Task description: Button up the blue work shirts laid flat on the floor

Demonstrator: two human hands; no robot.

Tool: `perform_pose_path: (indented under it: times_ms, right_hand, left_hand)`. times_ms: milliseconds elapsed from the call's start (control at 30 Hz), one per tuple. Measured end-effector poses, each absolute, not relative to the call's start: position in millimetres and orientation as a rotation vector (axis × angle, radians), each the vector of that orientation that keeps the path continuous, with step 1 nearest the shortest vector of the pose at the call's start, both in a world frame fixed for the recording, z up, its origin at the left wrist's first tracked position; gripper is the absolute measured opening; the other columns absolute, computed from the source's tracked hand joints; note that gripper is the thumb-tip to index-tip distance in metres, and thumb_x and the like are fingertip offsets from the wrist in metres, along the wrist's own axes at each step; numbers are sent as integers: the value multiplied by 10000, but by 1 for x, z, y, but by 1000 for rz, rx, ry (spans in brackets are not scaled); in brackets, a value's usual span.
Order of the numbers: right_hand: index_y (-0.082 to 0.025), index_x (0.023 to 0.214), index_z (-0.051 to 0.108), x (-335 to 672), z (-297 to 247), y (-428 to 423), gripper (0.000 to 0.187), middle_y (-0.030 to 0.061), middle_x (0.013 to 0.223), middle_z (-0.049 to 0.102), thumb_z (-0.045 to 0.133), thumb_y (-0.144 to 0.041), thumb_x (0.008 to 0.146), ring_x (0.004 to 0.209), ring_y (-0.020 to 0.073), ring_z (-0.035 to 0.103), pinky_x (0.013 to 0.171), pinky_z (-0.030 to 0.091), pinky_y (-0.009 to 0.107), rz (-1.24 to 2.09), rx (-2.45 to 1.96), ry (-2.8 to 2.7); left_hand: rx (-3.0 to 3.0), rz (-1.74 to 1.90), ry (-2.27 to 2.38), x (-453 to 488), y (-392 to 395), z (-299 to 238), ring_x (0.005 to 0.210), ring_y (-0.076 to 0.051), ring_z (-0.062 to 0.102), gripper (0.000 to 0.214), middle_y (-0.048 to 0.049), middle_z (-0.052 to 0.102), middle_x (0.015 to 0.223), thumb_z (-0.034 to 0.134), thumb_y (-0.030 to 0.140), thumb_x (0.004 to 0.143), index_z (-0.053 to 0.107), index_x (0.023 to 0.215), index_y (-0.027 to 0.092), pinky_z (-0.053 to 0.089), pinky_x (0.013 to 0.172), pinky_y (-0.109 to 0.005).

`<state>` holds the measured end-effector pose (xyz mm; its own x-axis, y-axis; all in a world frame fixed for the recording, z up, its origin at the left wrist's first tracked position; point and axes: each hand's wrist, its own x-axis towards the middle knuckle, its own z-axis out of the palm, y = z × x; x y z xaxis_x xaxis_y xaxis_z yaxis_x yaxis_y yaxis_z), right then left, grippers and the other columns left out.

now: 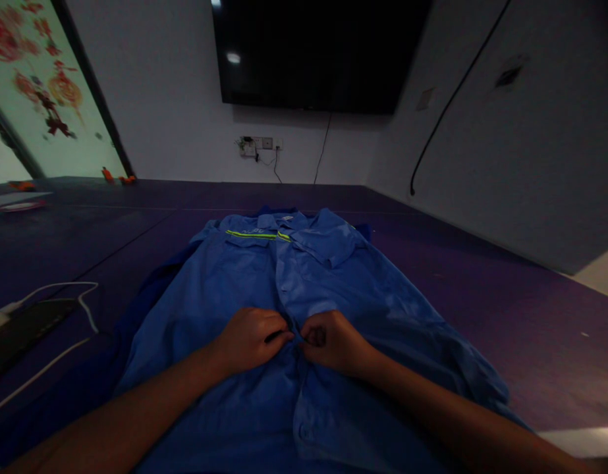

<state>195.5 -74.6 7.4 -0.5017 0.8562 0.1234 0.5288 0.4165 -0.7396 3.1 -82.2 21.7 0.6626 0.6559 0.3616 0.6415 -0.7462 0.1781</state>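
Note:
A blue work shirt with yellow-green stripes lies spread out, its collar at the far end. My left hand pinches the front edge of the shirt near its middle. Facing it, my right hand has its fingers curled and pinched on the other side of the same front placket. The fingertips of both hands are close together, and whatever small part lies between them is hidden. Nearer to me, a button shows on the placket. Darker blue cloth sticks out from beneath the shirt on the left.
The shirt lies on a dark purple surface. At left are a black device and a white cable. Small orange objects stand by the far wall, under a large black screen. A black cable hangs on the right wall.

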Motion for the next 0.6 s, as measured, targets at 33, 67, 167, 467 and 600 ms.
perform_pose_path:
  times_ms: [33, 67, 167, 467, 600]
  right_hand:
    - [-152, 625, 593, 196, 7, -75, 59, -46, 490, 518, 603, -110, 584, 449, 63, 461, 402, 292, 158, 888, -1173, -2185]
    - [-152, 630, 594, 196, 8, -74, 60, -45, 493, 520, 604, -114, 584, 451, 64, 465, 403, 294, 158, 890, -1176, -2183]
    - [-154, 638, 593, 196, 9, -75, 60, -42, 507, 530, 622, -143, 587, 458, 66, 472, 406, 300, 159, 909, -1180, -2193]
    - [-163, 623, 585, 194, 9, -75, 77, -46, 510, 534, 644, -178, 577, 447, 64, 463, 398, 286, 164, 911, -1253, -2171]
    - [-159, 627, 583, 193, 9, -75, 85, -50, 510, 533, 629, -140, 558, 441, 62, 460, 401, 282, 166, 914, -1258, -2170]
  left_hand:
    - [2827, 638, 1101, 3, -82, 22, 567, -87, 506, 232, 4, 567, 626, 455, 275, 842, 565, 682, 148, 324, 521, -205]
    - [2823, 639, 1098, 3, -83, 22, 565, -86, 504, 231, 4, 565, 625, 454, 271, 841, 566, 682, 148, 323, 521, -205]
    - [2817, 642, 1098, 4, -83, 23, 562, -87, 499, 224, 6, 563, 621, 454, 258, 837, 568, 678, 149, 318, 518, -207]
    - [2820, 622, 1112, 4, -83, 21, 583, -93, 519, 208, 0, 585, 652, 457, 256, 832, 577, 700, 147, 335, 530, -212]
    - [2835, 626, 1115, 4, -82, 21, 564, -90, 512, 210, 5, 577, 628, 460, 256, 828, 577, 687, 151, 325, 516, -210]
